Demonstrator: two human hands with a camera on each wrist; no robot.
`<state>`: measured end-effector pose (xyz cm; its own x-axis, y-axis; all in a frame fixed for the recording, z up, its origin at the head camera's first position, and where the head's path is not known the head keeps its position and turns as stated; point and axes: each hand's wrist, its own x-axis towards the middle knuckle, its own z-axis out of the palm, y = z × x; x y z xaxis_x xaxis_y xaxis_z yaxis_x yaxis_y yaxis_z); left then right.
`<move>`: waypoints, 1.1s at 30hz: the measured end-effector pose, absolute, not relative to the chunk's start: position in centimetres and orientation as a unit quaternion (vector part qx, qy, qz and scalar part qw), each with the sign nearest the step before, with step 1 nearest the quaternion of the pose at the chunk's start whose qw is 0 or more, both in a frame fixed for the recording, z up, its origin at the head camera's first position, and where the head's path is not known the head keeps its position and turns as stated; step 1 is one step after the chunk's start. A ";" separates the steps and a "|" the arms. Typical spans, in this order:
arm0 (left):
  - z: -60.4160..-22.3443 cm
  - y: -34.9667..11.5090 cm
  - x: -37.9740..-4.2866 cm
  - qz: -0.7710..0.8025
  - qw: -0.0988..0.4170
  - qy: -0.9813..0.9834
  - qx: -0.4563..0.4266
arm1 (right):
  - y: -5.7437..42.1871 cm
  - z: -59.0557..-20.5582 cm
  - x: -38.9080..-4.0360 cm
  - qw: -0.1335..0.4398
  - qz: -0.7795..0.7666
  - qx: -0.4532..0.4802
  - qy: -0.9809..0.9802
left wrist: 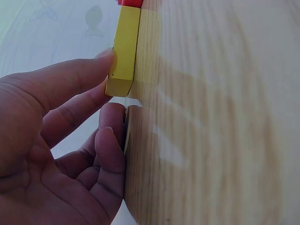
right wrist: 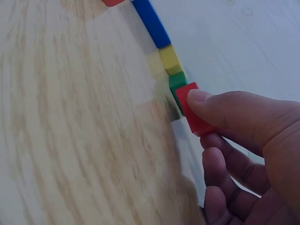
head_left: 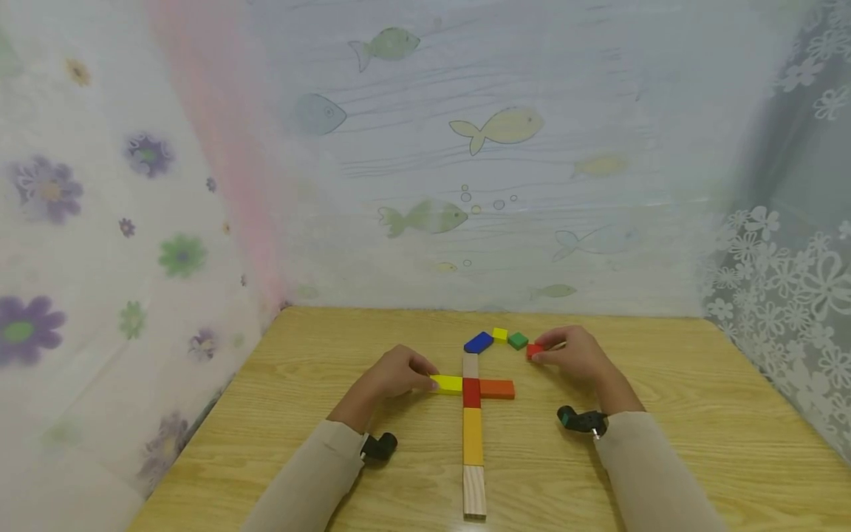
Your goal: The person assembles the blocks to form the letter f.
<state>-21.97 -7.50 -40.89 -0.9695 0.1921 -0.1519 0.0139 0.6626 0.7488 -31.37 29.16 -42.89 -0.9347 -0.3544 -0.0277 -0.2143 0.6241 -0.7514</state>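
Note:
My left hand pinches the outer end of a yellow block between thumb and finger. That block lies against a red block, with an orange block on the other side. My right hand pinches a small red block beside a green block. A yellow cube and a slanted blue block continue that curve leftward. Below the blue block stands a plain wood block. In the left wrist view, the yellow block shows its near end, with the other fingers curled beneath.
A yellow-orange block and a striped plain wood block extend the column toward me on the wooden table. A fish-printed sheet hangs behind the table, and a flowered sheet hangs at left.

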 end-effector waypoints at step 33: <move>-40.5 -7.3 -21.9 0.403 0.111 0.907 0.052 | 28.0 -44.1 -31.3 0.067 -0.430 -0.132 0.891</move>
<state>-21.89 -7.31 -40.53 -0.9698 0.1847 -0.1592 0.0055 0.6693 0.7430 -31.26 28.03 -44.11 -0.9562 -0.2928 -0.0055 -0.1777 0.5951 -0.7838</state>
